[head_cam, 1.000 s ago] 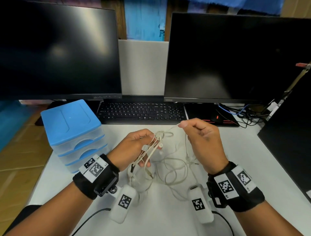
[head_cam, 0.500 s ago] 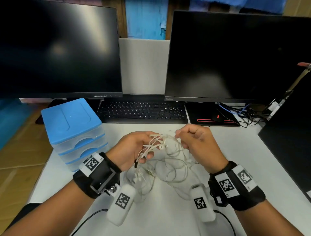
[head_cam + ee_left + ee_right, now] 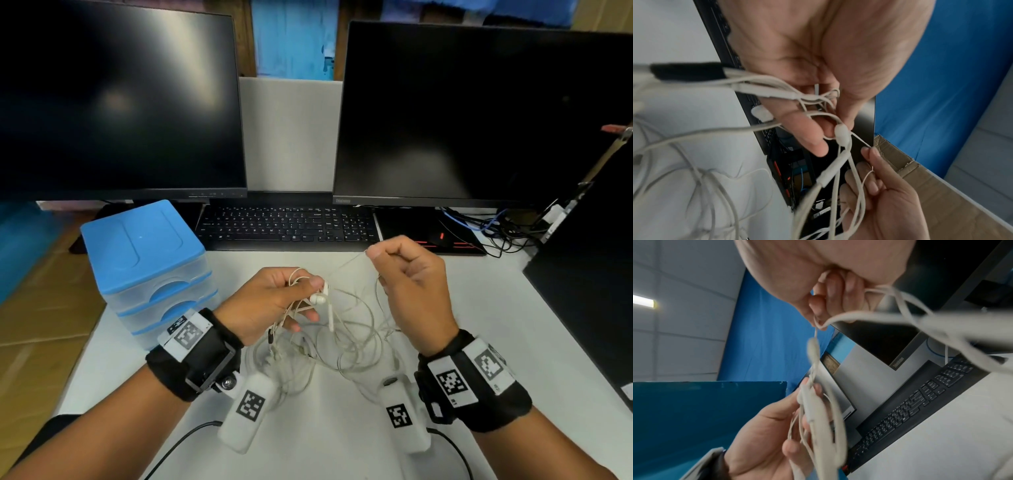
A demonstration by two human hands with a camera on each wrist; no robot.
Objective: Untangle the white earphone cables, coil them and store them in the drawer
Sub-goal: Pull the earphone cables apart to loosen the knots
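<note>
Since half a second ago, the right hand [image 3: 416,291] has drawn up and away from the left hand [image 3: 270,305], stretching one thin strand taut between the two grips.

Thin white rubbery earphone cables [image 3: 346,342] remain a knotted mass: part bunched in the left hand's curled fingers, the rest sagging in slack loops below and between both grips onto the pale matte desk [image 3: 342,445]. A glossy white earbud [image 3: 318,298] juts out just beside the left thumb; in the left wrist view a smooth oblong inline pod [image 3: 841,133] hangs just under the left fingertips [image 3: 813,142]. The right hand pinches its single strand between thumb and forefinger, the other fingers curled with a second loop running through them.

Untangling appears to be at an early stage, judging by the many crossed loops; no coil has been formed and nothing is stored. The blue-topped translucent plastic drawer unit [image 3: 147,260], boxy with rounded corners, stands to the outside of the left hand, its drawers shut.

Beyond the grips lie a black flat keyboard [image 3: 287,226] and two dark glossy monitors [image 3: 120,102].
</note>
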